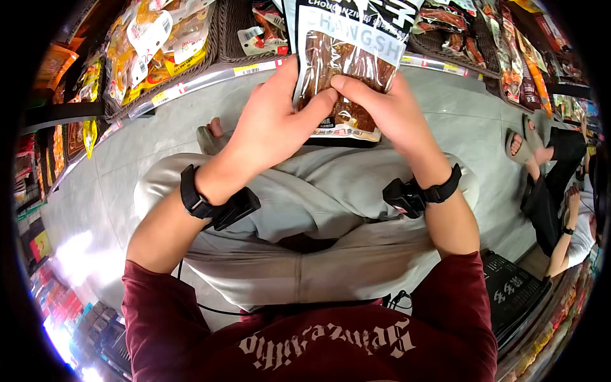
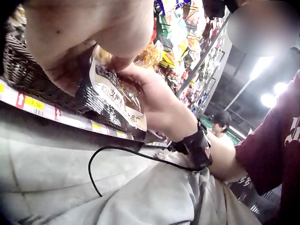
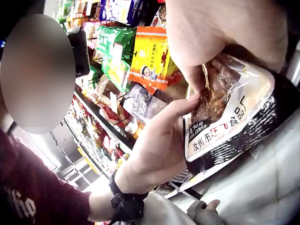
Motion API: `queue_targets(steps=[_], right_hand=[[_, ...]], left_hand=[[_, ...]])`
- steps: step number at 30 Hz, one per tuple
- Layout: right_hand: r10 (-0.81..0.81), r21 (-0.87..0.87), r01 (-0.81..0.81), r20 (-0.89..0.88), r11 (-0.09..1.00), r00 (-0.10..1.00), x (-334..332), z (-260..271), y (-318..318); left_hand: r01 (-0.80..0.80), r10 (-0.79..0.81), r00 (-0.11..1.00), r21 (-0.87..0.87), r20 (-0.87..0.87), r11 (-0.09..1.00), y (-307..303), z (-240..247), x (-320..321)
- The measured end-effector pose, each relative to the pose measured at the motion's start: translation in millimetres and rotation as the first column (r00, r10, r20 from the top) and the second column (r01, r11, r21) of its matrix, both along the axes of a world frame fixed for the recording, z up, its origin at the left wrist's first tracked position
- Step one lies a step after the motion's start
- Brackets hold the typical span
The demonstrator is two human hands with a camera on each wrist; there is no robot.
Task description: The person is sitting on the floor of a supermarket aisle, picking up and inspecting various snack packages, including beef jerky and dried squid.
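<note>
Both hands hold a black and clear plastic food packet (image 1: 347, 63) with brown contents, near the top of the head view. My left hand (image 1: 270, 118) grips its left edge, thumb on the front; my right hand (image 1: 388, 108) grips the right edge, its thumb tip close to the left one. The fingers behind the packet are hidden. In the right wrist view the packet's printed lower end (image 3: 220, 129) faces the camera, tilted, with the left hand (image 3: 157, 140) at its side. The left wrist view shows the same packet (image 2: 112, 96) between the hands.
Wicker baskets of snack packets (image 1: 159, 44) line a shelf with price labels (image 1: 248, 69) ahead. Bagged snacks (image 3: 150, 56) hang on racks. At the right, another person (image 1: 560, 184) is low beside the aisle, near a black crate (image 1: 512, 296). Grey tiled floor (image 1: 458, 95) lies below.
</note>
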State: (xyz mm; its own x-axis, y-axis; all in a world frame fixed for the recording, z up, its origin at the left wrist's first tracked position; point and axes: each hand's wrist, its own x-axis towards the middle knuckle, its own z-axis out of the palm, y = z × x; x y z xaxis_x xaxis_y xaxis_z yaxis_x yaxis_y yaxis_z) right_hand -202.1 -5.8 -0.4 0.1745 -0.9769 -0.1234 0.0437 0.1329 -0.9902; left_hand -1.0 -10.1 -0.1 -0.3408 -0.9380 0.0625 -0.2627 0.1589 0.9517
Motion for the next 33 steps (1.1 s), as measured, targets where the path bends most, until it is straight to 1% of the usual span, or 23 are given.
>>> queue_targets(steps=[1, 2, 3, 5, 6, 7, 9, 12, 14, 16, 17, 19, 20, 21, 22, 23, 25, 26, 27, 28, 29, 30, 33], right_hand=[[0.003, 0.011, -0.003, 0.005, 1.000, 1.000, 0.3, -2.2, -0.8], [-0.019, 0.043, 0.019, -0.005, 0.999, 1.000, -0.1, -4.1, -1.9], [-0.039, 0.072, 0.040, -0.014, 0.997, 0.999, -0.3, -6.0, -3.0], [-0.035, 0.071, 0.035, 0.004, 0.997, 0.999, -1.4, -10.1, -4.3], [-0.045, 0.079, 0.046, -0.012, 0.996, 0.999, -2.0, -10.4, -4.8], [-0.055, 0.084, 0.057, -0.027, 0.995, 0.998, -1.9, -10.3, -5.1], [-0.064, 0.088, 0.064, -0.003, 0.994, 0.998, -1.6, -10.4, -4.6], [-0.054, 0.074, 0.056, -0.030, 0.996, 0.998, -1.8, -12.3, -6.1], [-0.077, 0.077, 0.085, -0.095, 0.993, 0.993, -2.1, -16.6, -8.5], [-0.059, 0.070, 0.065, -0.093, 0.995, 0.994, -3.8, -25.6, -11.5], [-0.039, 0.073, 0.046, -0.096, 0.996, 0.995, -5.3, -27.3, -12.3], [-0.050, 0.025, 0.053, -0.093, 0.998, 0.994, -3.6, -25.9, -11.3], [-0.060, 0.000, 0.061, -0.101, 0.998, 0.993, -5.5, -25.3, -10.8], [-0.070, -0.022, 0.068, -0.104, 0.997, 0.992, -3.5, -21.7, -10.3], [-0.100, -0.103, 0.097, -0.032, 0.990, 0.994, -0.5, -12.7, -6.9], [-0.064, -0.108, 0.062, -0.009, 0.992, 0.998, -5.3, -8.9, -6.5], [-0.054, -0.186, 0.060, 0.034, 0.981, 0.998, -8.5, -11.8, -11.2], [-0.053, -0.184, 0.059, 0.036, 0.981, 0.998, -9.1, -11.8, -11.2], [-0.088, -0.208, 0.097, 0.053, 0.973, 0.995, -8.6, -10.2, -11.4], [-0.122, -0.232, 0.136, 0.072, 0.963, 0.990, -8.1, -9.0, -12.2], [-0.121, -0.226, 0.136, 0.076, 0.965, 0.990, -7.2, -8.4, -12.5], [-0.144, -0.234, 0.156, 0.069, 0.960, 0.987, -7.6, -7.7, -11.5], [-0.182, -0.241, 0.189, 0.050, 0.952, 0.982, -12.0, -13.7, -11.7]], left_hand=[[-0.005, 0.004, 0.997, 0.008, 0.077, 1.000, -0.4, 2.4, 0.7], [0.013, -0.013, 0.995, -0.001, 0.099, 1.000, -3.2, -4.4, 1.7], [0.009, -0.010, 0.995, 0.005, 0.103, 1.000, -3.5, -3.5, 1.4], [0.028, -0.042, 0.991, 0.107, 0.131, 0.994, -2.8, 2.0, -2.8], [0.025, -0.038, 0.993, 0.109, 0.115, 0.994, -3.2, -1.1, -3.5], [0.022, -0.035, 0.992, 0.107, 0.118, 0.994, -3.4, -0.5, -3.6], [0.013, -0.033, 0.982, 0.106, 0.187, 0.994, -3.0, 2.0, -3.8], [0.022, -0.044, 0.975, 0.101, 0.220, 0.995, -5.1, -2.1, -1.6], [0.026, -0.046, 0.970, 0.087, 0.240, 0.996, -7.3, -8.9, -2.3], [0.038, -0.027, 0.979, -0.054, 0.203, 0.998, -10.6, -14.7, -2.1], [0.037, -0.023, 0.979, -0.067, 0.201, 0.997, -10.4, -16.0, -1.8], [-0.005, -0.006, 0.967, 0.042, 0.255, 0.999, -8.8, -8.8, -0.6], [-0.006, -0.003, 0.967, 0.035, 0.256, 0.999, -8.0, -8.1, -0.3], [-0.022, 0.033, 0.986, -0.065, 0.165, 0.998, -7.5, -9.0, 1.0], [-0.047, 0.059, 0.996, -0.161, 0.069, 0.986, -7.6, -9.8, 2.1], [-0.068, 0.071, 0.997, -0.199, 0.005, 0.978, -12.1, -10.9, 3.2], [-0.109, 0.113, 0.994, -0.291, -0.005, 0.950, -13.5, 6.4, 6.6], [-0.137, 0.121, 0.990, -0.244, -0.078, 0.960, -14.0, 10.4, 5.8], [-0.138, 0.123, 0.990, -0.241, -0.074, 0.961, -13.2, 10.9, 4.8], [-0.156, 0.134, 0.986, -0.285, -0.095, 0.946, -12.5, 10.8, 3.8], [-0.174, 0.144, 0.983, -0.327, -0.115, 0.929, -11.9, 10.1, 3.5], [-0.166, 0.148, 0.986, -0.348, -0.078, 0.923, -10.5, 8.8, 2.7], [-0.134, 0.117, 0.991, -0.314, -0.072, 0.940, -4.0, 11.2, 0.2]])
